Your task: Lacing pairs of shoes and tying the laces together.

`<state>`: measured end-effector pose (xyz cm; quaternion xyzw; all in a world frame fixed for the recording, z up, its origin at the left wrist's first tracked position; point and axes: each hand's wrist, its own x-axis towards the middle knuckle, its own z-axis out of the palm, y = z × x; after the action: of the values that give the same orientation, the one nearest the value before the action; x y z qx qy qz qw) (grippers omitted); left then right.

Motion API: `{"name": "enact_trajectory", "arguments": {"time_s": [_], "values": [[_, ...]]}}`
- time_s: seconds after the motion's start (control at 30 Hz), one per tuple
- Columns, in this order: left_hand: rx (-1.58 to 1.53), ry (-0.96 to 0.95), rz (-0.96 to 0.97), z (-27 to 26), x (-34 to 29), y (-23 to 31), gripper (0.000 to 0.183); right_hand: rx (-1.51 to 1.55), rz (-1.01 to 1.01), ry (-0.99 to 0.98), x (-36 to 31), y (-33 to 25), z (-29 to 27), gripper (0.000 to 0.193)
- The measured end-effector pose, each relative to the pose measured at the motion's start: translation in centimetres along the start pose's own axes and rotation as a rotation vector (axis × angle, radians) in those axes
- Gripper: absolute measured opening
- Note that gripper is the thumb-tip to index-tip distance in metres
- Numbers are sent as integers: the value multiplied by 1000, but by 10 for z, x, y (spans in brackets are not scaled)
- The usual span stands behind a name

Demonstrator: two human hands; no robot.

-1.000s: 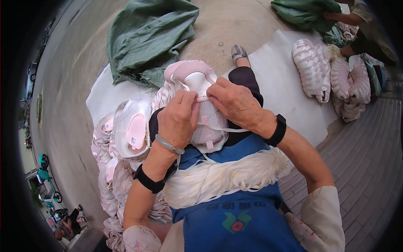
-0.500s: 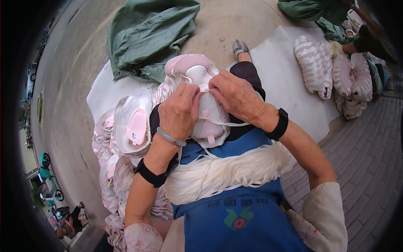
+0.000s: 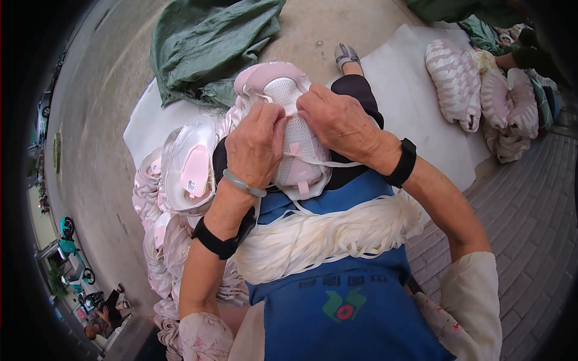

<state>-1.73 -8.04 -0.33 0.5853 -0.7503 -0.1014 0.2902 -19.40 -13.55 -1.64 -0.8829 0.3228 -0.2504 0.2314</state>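
Observation:
A pink and white shoe upper [image 3: 299, 141] with a mesh tongue lies on my lap, its heel end toward me. My left hand [image 3: 256, 143] is closed in a pinch at the left eyelet edge. Opposite it, my right hand [image 3: 340, 122] pinches at the right edge, and the two sets of fingertips almost meet over the tongue. Both hold a white shoelace [image 3: 325, 161], whose loose part runs across the tongue and under my right hand. My fingers hide the eyelets they work at. Across my blue apron [image 3: 343, 283] lies a thick bundle of cream laces [image 3: 331, 236].
On my left, shoe uppers [image 3: 159, 265] are piled beside a clear plastic shell [image 3: 186, 135] with a pink tongue piece. A green sack [image 3: 214, 51] lies ahead. Tied bundles of uppers [image 3: 454, 84] rest on a white sheet [image 3: 409, 108] at right, near another person's arm [image 3: 509, 61].
Both hands stay pinched at the lace, with little visible movement at the fingertips. The whole view has shifted slightly, so the shoe upper and hands appear a bit higher.

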Motion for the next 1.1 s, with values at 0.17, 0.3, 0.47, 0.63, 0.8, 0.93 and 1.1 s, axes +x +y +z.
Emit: {"name": "enact_trajectory", "arguments": {"time_s": [0.17, 0.3, 0.47, 0.63, 0.8, 0.93, 1.1], "values": [[-28, -3, -30, 1, 1, 2, 9, -19, -6, -24, 2, 5, 0, 12], [-13, -14, -19, 1, 1, 1, 10, 3, -46, -5, 3, 6, 0, 12], [-10, -12, -12, 1, 0, 1, 9, -166, -166, -85, 7, 3, -7, 14], [-8, -1, -18, 3, 0, 1, 9, -114, -52, -76, 7, 2, -2, 14], [-18, 9, -25, 6, 0, -1, 9, -165, -123, -61, 5, 1, -3, 15], [-21, 5, -37, 5, -1, -1, 9, -154, -122, -74, 6, 4, 1, 15], [-55, -19, -68, -1, -3, 2, 13, 40, -55, -46, 7, 4, -1, 9]]}}
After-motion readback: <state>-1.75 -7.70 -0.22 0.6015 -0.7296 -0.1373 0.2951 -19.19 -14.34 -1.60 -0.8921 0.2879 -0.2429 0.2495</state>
